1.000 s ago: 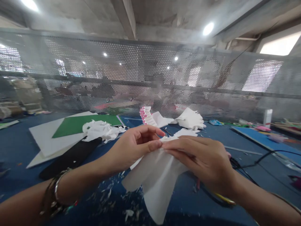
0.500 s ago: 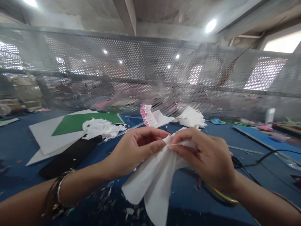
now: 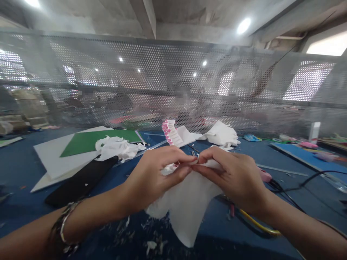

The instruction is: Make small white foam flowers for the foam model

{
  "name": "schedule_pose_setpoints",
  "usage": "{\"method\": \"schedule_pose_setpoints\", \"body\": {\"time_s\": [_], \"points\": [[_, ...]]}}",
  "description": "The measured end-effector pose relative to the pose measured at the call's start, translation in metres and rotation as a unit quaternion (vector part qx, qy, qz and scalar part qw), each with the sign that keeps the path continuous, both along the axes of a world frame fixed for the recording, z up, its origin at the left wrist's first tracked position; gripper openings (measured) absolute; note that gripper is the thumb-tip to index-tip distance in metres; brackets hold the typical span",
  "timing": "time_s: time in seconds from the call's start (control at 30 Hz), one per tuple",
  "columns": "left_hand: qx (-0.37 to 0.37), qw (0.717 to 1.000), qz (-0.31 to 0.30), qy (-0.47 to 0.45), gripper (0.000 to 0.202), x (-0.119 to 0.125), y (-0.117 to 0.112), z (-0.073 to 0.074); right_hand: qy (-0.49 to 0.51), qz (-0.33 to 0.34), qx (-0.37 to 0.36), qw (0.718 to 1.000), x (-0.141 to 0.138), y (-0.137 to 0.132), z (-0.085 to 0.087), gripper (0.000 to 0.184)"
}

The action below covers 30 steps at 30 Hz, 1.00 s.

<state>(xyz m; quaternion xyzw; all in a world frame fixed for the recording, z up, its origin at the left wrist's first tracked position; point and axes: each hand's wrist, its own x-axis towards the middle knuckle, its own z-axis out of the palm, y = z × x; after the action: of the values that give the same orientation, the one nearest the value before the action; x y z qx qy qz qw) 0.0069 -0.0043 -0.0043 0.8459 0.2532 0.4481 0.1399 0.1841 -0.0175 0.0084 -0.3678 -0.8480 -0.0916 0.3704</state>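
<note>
Between my hands hangs a thin white sheet [image 3: 187, 202], soft like paper or fabric, its rounded lower ends draping toward the tabletop. My left hand [image 3: 162, 173] pinches its upper edge between thumb and fingers. Close beside it, fingertips almost meeting, my right hand [image 3: 233, 177] pinches the same edge. The gathered part at the fingertips is mostly hidden. Behind my hands lie a pleated white strip with a pink-marked edge [image 3: 170, 133] and a white piece with a frayed edge [image 3: 222, 134].
At left are a green sheet [image 3: 86, 141], white boards [image 3: 50, 162], a crumpled white heap [image 3: 116, 147] and a long black object [image 3: 78, 182]. At right lie a blue board [image 3: 306, 159], black cable [image 3: 306, 182] and yellow curved piece [image 3: 257, 224]. A perforated metal screen [image 3: 151, 83] stands behind; scraps dot the table.
The white sheet has shifted; its lower folds, spread as two flaps before, now hang mostly as one broad flap. Both hands stay pinched together at its top edge.
</note>
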Motion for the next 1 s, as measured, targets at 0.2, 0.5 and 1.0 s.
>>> {"method": "schedule_pose_setpoints", "body": {"time_s": [0.2, 0.5, 1.0], "points": [[0.057, 0.998, 0.008, 0.027, 0.012, 0.0, 0.002, -0.002, 0.015, -0.01, -0.006, 1.0, -0.002, -0.001, -0.002, 0.018], [-0.115, 0.988, -0.086, -0.062, 0.012, -0.004, 0.004, 0.008, 0.034, 0.092, -0.061, 0.993, 0.005, -0.003, 0.012, 0.006], [-0.36, 0.876, -0.272, -0.17, 0.006, -0.002, 0.014, -0.001, 0.162, 0.16, -0.156, 0.961, -0.004, -0.003, -0.001, 0.008]]}}
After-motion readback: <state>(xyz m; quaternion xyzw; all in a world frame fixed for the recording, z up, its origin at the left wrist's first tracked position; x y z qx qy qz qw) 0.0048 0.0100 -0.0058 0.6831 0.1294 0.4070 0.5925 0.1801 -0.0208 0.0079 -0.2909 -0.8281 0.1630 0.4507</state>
